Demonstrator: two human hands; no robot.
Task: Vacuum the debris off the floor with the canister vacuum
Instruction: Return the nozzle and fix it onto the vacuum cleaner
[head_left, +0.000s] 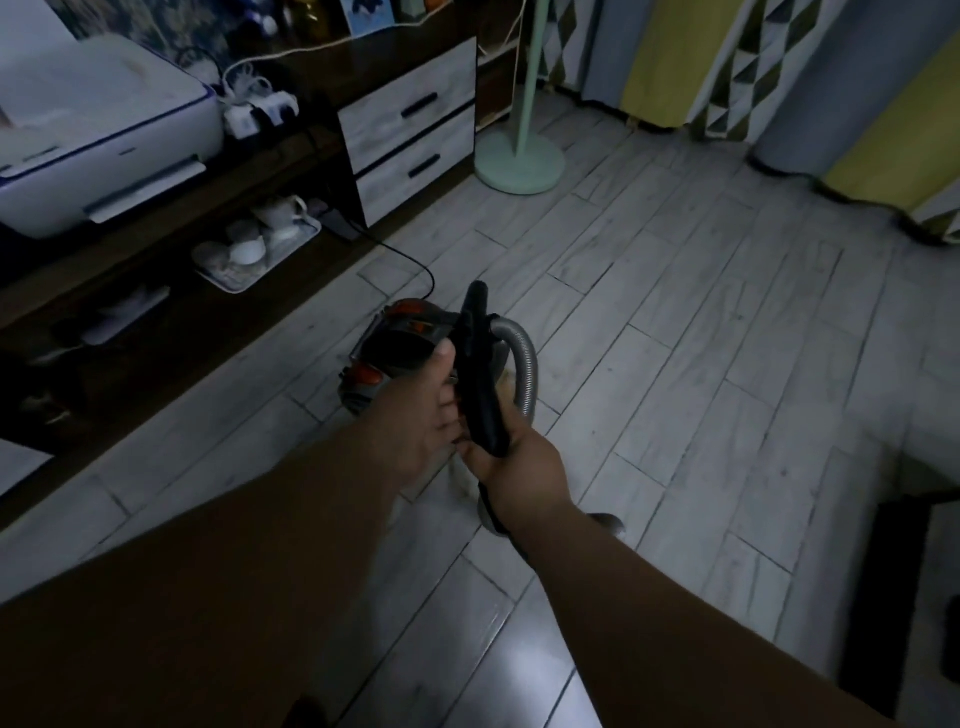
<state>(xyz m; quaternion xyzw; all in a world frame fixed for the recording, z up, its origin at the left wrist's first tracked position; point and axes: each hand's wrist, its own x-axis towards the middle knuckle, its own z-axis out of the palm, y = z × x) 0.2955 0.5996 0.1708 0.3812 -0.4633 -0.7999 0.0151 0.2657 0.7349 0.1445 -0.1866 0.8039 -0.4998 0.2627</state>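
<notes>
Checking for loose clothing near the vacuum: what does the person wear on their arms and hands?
Nothing visible: the left hand and right hand are ungloved, the left forearm and right forearm bare to the frame's edge; no sleeve, watch or ring shows in the dim light.

The floor (675, 312) consists of pale grey wood-grain planks in a staggered pattern, dimly lit, with a soft reflection near the bottom edge. Along the left stands a dark wooden cabinet (311, 150) with two pale drawers (410, 135); a white printer (104, 140) sits on top and a tray (236, 288) of white cups occupies its lower shelf. A mint-green stand base (519, 161) rests just beside the drawers, and grey, yellow and triangle-patterned curtains (779, 67) hang at the far right.
</notes>
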